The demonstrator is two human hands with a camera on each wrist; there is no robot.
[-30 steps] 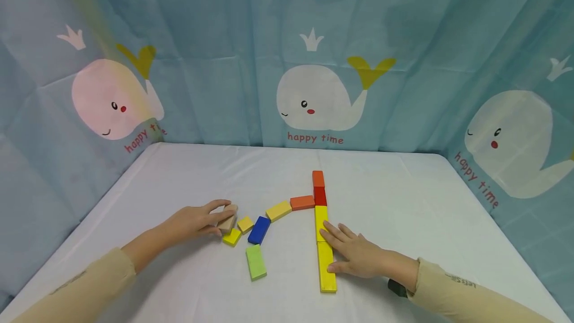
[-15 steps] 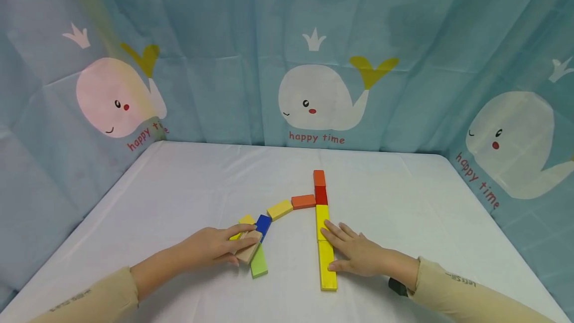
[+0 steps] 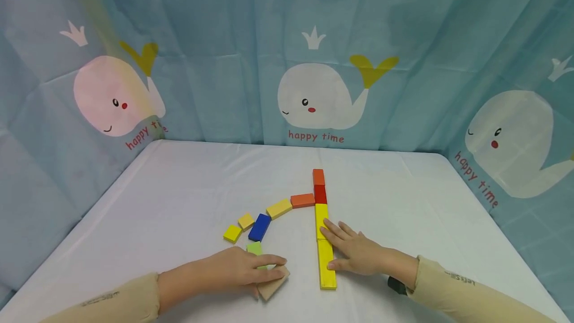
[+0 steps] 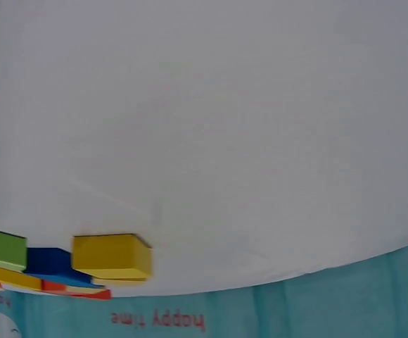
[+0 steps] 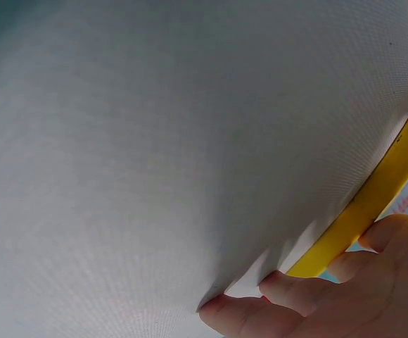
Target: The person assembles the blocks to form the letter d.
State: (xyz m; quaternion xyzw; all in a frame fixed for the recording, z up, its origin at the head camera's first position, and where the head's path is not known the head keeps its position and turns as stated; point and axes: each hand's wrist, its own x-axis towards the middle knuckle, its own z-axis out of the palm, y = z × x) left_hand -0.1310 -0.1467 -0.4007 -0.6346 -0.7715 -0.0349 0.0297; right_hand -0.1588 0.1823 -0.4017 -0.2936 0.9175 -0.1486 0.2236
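My left hand (image 3: 226,268) grips a plain wooden block (image 3: 272,285) between fingers and thumb, at the near end of a curved row of blocks. Just behind those fingers is a light green block (image 3: 254,248), partly hidden by the hand. On the right, my right hand (image 3: 358,252) rests with fingers spread against two long yellow blocks (image 3: 327,275) laid end to end. The right wrist view shows the fingertips beside a yellow block (image 5: 366,211). The left wrist view shows a green block (image 4: 1,248) but not the held block.
The curve continues with a blue block (image 3: 259,228), a pale yellow block (image 3: 279,209) and an orange block (image 3: 302,201). Two small yellow blocks, one (image 3: 232,234) lower left, lie outside it. Red (image 3: 320,194) and orange-red (image 3: 318,177) blocks extend the straight column on the white tabletop (image 3: 394,193).
My left hand has carried the wooden block from beside the small yellow blocks, past the blue one, toward me and to the right, below the green block. The right hand has stayed put.
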